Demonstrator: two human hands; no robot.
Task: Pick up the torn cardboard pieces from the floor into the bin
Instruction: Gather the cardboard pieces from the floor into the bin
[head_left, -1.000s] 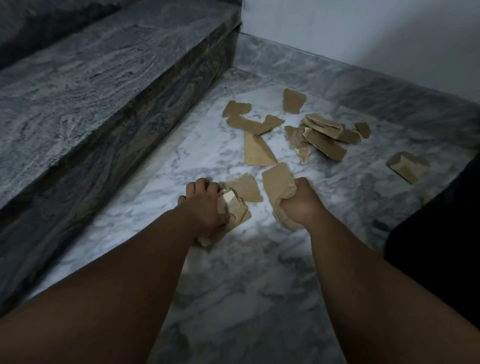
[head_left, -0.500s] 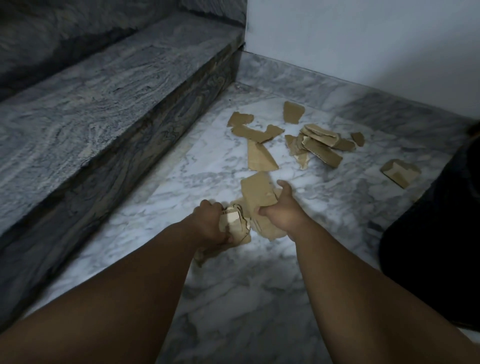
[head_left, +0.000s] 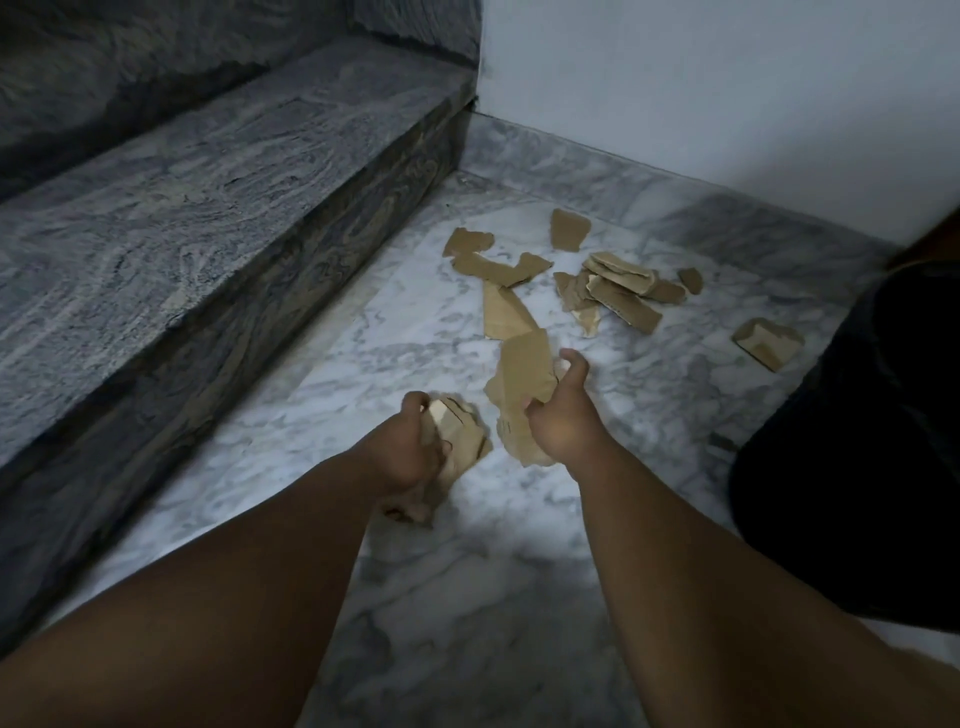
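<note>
My left hand (head_left: 408, 447) grips a bunch of torn brown cardboard pieces (head_left: 460, 441) just above the marble floor. My right hand (head_left: 558, 415) holds a larger cardboard piece (head_left: 522, 371) with smaller scraps under it. Beyond my hands, several loose cardboard pieces lie on the floor: a flat triangular piece (head_left: 504, 314), a heap of strips (head_left: 618, 291), two scraps near the step (head_left: 493, 262), one by the wall (head_left: 569, 228) and a lone chunk (head_left: 769, 342) at the right.
A dark grey stone step (head_left: 208, 208) runs along the left. A white wall (head_left: 727, 93) with a marble skirting closes the far side. A large black shape (head_left: 872, 441), blurred, stands at the right edge. No bin is recognisable.
Both hands have lifted slightly and drawn back with their cardboard; the piece that lay between them is now gathered in my right hand. The view has tilted up.
</note>
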